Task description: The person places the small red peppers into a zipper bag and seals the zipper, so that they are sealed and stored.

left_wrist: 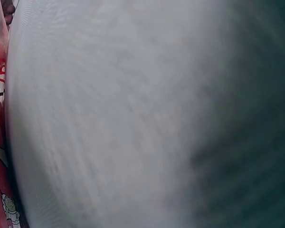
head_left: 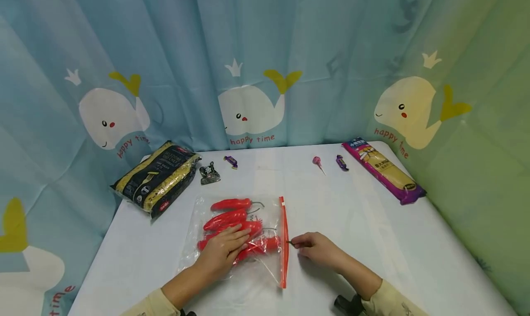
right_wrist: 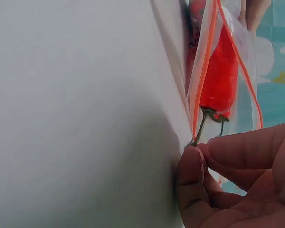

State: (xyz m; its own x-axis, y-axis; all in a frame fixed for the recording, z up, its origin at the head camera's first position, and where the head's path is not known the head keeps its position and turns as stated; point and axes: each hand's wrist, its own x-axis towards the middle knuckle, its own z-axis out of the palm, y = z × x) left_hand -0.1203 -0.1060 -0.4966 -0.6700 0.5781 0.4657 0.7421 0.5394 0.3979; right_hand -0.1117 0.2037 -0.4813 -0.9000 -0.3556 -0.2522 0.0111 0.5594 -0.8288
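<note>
A clear plastic zip bag [head_left: 270, 267] with an orange strip along its right edge lies on the table, and several red chili peppers [head_left: 225, 220] are inside. Spread over the bag and peppers, the left hand [head_left: 220, 250] rests with its fingers extended. The right hand [head_left: 316, 249] pinches the green stem of a red chili pepper [right_wrist: 221, 80] between thumb and fingers at the bag's orange-edged mouth. In the right wrist view that mouth is parted, and the pepper's body lies inside. The left wrist view shows mainly a blurred pale surface, with red at its left edge.
A black-and-yellow pasta bag [head_left: 159, 178] lies at the back left. Near it are a black wrapped packet [head_left: 210, 173] and a purple candy [head_left: 231, 162]. A pink lollipop [head_left: 317, 161], another purple candy [head_left: 342, 163] and a purple noodle packet [head_left: 383, 169] lie back right.
</note>
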